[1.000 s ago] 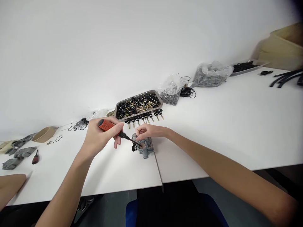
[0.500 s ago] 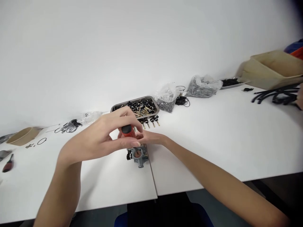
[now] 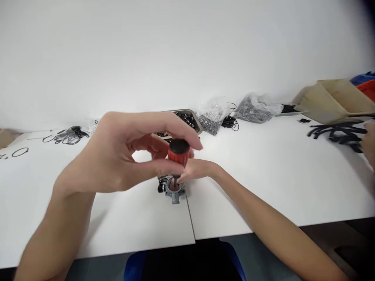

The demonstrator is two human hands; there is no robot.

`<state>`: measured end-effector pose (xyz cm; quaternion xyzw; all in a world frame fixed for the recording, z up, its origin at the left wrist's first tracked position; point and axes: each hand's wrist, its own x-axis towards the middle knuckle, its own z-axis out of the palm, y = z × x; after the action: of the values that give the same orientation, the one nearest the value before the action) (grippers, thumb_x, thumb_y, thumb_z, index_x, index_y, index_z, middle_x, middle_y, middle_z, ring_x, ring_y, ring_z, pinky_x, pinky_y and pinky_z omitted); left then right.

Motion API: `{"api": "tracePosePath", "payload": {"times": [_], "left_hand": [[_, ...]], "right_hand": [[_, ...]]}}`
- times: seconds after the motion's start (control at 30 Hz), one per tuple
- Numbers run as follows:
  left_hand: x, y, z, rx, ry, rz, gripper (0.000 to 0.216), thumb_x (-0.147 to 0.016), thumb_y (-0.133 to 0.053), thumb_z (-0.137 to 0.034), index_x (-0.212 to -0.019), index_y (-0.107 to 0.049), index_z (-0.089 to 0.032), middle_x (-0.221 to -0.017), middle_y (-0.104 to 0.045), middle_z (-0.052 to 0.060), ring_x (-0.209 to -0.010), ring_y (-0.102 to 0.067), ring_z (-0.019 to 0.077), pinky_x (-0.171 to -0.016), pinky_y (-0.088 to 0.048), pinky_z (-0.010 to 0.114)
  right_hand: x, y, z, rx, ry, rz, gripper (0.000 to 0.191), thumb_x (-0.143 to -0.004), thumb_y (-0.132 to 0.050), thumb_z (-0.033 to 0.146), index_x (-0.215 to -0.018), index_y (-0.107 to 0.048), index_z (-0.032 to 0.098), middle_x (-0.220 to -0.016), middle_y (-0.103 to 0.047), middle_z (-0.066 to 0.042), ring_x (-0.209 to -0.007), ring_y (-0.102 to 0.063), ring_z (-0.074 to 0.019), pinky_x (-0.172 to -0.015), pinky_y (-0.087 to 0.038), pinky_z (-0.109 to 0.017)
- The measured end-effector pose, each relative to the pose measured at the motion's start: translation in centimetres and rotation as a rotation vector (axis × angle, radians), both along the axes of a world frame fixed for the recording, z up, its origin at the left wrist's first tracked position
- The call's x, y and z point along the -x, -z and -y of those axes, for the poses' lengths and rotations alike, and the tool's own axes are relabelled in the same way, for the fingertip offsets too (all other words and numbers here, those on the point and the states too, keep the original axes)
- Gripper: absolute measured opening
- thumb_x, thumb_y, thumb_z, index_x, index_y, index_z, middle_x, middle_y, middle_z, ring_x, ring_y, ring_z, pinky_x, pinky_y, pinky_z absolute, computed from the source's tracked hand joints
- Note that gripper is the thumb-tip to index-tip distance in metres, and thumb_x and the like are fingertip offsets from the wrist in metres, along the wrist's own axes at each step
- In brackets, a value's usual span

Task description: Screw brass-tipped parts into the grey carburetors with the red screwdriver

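A screwdriver (image 3: 177, 156) with a red handle and black cap stands nearly upright, and the thumb and fingers of my left hand (image 3: 117, 156) are closed around its handle. Its shaft points down into the round opening of a small grey metal carburetor (image 3: 175, 198) on the white table. A black knob (image 3: 160, 188) sticks out on the carburetor's left side. My right hand (image 3: 197, 168) reaches in from the right and holds the carburetor at its back right; most of its fingers are hidden behind the screwdriver and my left hand.
Behind my hands is a metal tray (image 3: 196, 121) of small parts. Along the wall lie plastic bags of small metal pieces (image 3: 254, 109), black rings (image 3: 230, 123) and a beige bin (image 3: 325, 101). At right, another person's hand (image 3: 368, 144) is near black hoses (image 3: 336, 130).
My left hand and the screwdriver handle have risen and shifted right in view, and the fingers look more opened out around the handle. The carburetor stays almost in place. The other person's hand shows more.
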<state>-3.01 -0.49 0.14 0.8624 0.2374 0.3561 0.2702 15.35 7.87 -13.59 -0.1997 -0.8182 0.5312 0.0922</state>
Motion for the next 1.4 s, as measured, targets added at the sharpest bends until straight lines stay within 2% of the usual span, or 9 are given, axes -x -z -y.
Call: {"api": "tracePosePath", "payload": {"times": [0.27, 0.5, 0.6, 0.7, 0.83, 0.97, 1.1, 1.27, 1.4], "left_hand": [[0.0, 0.2, -0.2, -0.052, 0.032, 0.024, 0.020, -0.075, -0.075, -0.019, -0.094, -0.072, -0.025, -0.086, -0.067, 0.005, -0.076, -0.067, 0.0176, -0.058, -0.059, 0.028], [0.7, -0.6, 0.7, -0.008, 0.057, -0.062, 0.033, -0.085, -0.062, -0.014, -0.113, -0.068, -0.029, -0.096, -0.071, 0.002, -0.080, -0.069, 0.0176, -0.058, -0.058, 0.026], [0.2, -1.0, 1.1, -0.036, 0.094, -0.077, 0.025, -0.081, -0.067, -0.012, -0.100, -0.072, -0.025, -0.089, -0.071, 0.001, -0.084, -0.068, 0.0175, -0.058, -0.058, 0.025], [-0.9, -1.2, 1.5, -0.082, -0.004, -0.019, 0.008, -0.074, -0.075, -0.018, -0.082, -0.075, -0.016, -0.070, -0.069, 0.001, -0.076, -0.066, 0.0154, -0.055, -0.057, 0.024], [-1.4, -1.4, 1.6, -0.007, -0.185, 0.040, 0.044, -0.075, -0.072, -0.044, -0.093, -0.074, -0.004, -0.075, -0.071, 0.007, -0.066, -0.067, 0.0158, -0.051, -0.059, 0.027], [-1.1, -1.8, 1.4, 0.034, -0.065, -0.002, 0.059, -0.078, -0.064, -0.057, -0.089, -0.073, 0.001, -0.080, -0.070, 0.013, -0.065, -0.066, 0.0169, -0.048, -0.057, 0.027], [-1.5, -1.9, 1.3, -0.017, -0.053, -0.060, 0.078, -0.083, -0.037, -0.070, -0.070, -0.071, 0.000, -0.073, -0.067, 0.012, -0.061, -0.067, 0.0141, -0.047, -0.057, 0.024], [-1.3, -1.1, 1.2, 0.008, -0.049, 0.032, 0.075, -0.083, -0.042, -0.069, -0.101, -0.068, 0.000, -0.079, -0.069, 0.005, -0.075, -0.069, 0.0147, -0.052, -0.058, 0.020], [-1.2, -1.3, 1.2, 0.011, 0.029, -0.060, 0.080, -0.085, -0.032, -0.071, -0.090, -0.069, -0.001, -0.084, -0.068, 0.010, -0.070, -0.067, 0.0140, -0.052, -0.057, 0.025]], "right_hand": [[-0.2, -0.3, 0.2, -0.012, -0.008, -0.006, 0.023, -0.074, -0.067, 0.026, -0.086, -0.050, 0.019, -0.088, -0.051, -0.002, -0.083, -0.049, -0.0168, -0.074, -0.042, -0.031], [-0.1, -0.1, 0.1, -0.016, -0.033, -0.030, 0.024, -0.074, -0.068, 0.028, -0.084, -0.049, 0.019, -0.086, -0.051, -0.002, -0.080, -0.049, -0.0164, -0.072, -0.042, -0.030], [-0.2, -0.3, 0.1, -0.039, -0.024, -0.024, 0.022, -0.074, -0.068, 0.026, -0.082, -0.048, 0.019, -0.082, -0.049, -0.001, -0.076, -0.047, -0.0154, -0.069, -0.040, -0.029], [-0.2, -0.2, 0.1, -0.035, -0.033, -0.033, 0.020, -0.076, -0.066, 0.024, -0.081, -0.048, 0.019, -0.079, -0.048, 0.000, -0.072, -0.046, -0.0144, -0.067, -0.039, -0.029], [-0.1, 0.3, -0.1, -0.012, -0.042, -0.049, 0.021, -0.074, -0.066, 0.023, -0.082, -0.047, 0.019, -0.081, -0.048, 0.000, -0.072, -0.046, -0.0140, -0.066, -0.039, -0.029], [-0.1, 0.4, 0.0, -0.024, -0.022, -0.052, 0.021, -0.072, -0.066, 0.024, -0.082, -0.049, 0.019, -0.081, -0.048, 0.000, -0.075, -0.046, -0.0145, -0.069, -0.038, -0.029], [0.0, 0.5, 0.1, -0.007, -0.032, -0.079, 0.019, -0.073, -0.065, 0.022, -0.080, -0.047, 0.019, -0.076, -0.045, 0.001, -0.071, -0.043, -0.0137, -0.067, -0.035, -0.029], [0.0, 0.8, -0.1, 0.004, -0.052, -0.085, 0.020, -0.074, -0.066, 0.021, -0.082, -0.048, 0.018, -0.080, -0.049, 0.001, -0.072, -0.045, -0.0128, -0.065, -0.037, -0.027], [-0.1, 0.4, 0.2, -0.022, -0.026, -0.060, 0.017, -0.072, -0.064, 0.018, -0.080, -0.048, 0.018, -0.078, -0.049, 0.001, -0.073, -0.046, -0.0135, -0.065, -0.037, -0.027]]}}
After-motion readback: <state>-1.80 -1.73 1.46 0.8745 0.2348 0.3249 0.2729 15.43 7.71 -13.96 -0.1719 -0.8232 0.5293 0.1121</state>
